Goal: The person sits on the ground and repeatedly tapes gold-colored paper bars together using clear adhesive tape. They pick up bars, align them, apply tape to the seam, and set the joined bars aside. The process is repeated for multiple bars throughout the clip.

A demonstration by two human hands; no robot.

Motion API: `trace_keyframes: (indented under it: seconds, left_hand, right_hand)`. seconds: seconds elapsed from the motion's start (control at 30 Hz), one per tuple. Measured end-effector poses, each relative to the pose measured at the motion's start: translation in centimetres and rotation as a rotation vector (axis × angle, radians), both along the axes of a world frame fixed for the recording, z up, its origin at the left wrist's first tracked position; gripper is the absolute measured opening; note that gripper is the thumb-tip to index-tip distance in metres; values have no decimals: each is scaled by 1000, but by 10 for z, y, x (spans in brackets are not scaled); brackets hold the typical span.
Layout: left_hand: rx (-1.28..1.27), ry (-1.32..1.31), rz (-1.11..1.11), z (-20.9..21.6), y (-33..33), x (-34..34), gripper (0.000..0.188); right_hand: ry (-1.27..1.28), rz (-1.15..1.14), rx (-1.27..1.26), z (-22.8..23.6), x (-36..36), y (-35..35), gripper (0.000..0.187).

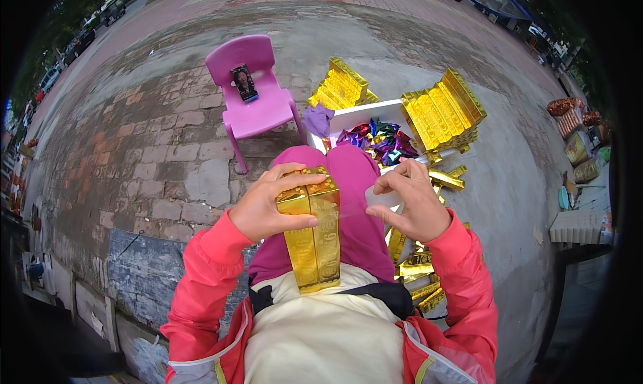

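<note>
My left hand [274, 206] is wrapped round the upper end of two long gold foil boxes [311, 243] held side by side. They stand over my lap, their embossed sides toward me and their lower ends against my pale shirt. To their right, my right hand [412, 200] pinches a roll of clear tape [382, 196] between thumb and fingers. A faint see-through strip seems to run from the roll toward the boxes; where it sticks is hard to make out.
Past my knees stands a white box [372, 116] with shiny coloured foil pieces [385, 139]. Stacked gold boxes [445, 109] and another gold stack [341, 86] are beside it. Loose gold pieces [418, 270] lie right of my legs. A pink chair [258, 109] holds a phone [244, 82].
</note>
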State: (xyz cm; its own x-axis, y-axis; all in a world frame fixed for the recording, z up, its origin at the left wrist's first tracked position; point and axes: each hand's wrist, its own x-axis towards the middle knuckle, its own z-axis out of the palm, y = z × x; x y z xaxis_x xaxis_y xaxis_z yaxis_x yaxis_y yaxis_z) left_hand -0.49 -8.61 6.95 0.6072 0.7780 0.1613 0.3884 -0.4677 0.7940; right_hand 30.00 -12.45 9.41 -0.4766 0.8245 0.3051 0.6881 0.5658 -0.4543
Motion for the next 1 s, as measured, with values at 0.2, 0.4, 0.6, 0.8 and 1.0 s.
trace_keyframes:
  seconds: [0.2,0.4,0.6,0.8,1.0]
  left_hand:
    - [2,-2,-65,9,-2,6,70]
    - [-69,-33,-83,10,-3,-1,75]
    - [-400,-462,-275,-13,30,-30,94]
    - [-696,-842,-464,-75,44,-31,116]
    - [-807,-1095,-424,-107,37,-17,111]
  right_hand:
    - [136,-54,-216,-49,-9,22,28]
    - [279,109,-453,-59,-24,48,43]
    - [390,186,-604,-27,-48,54,56]
    - [362,125,-558,4,-60,40,61]
    - [434,166,-423,-11,-45,20,39]
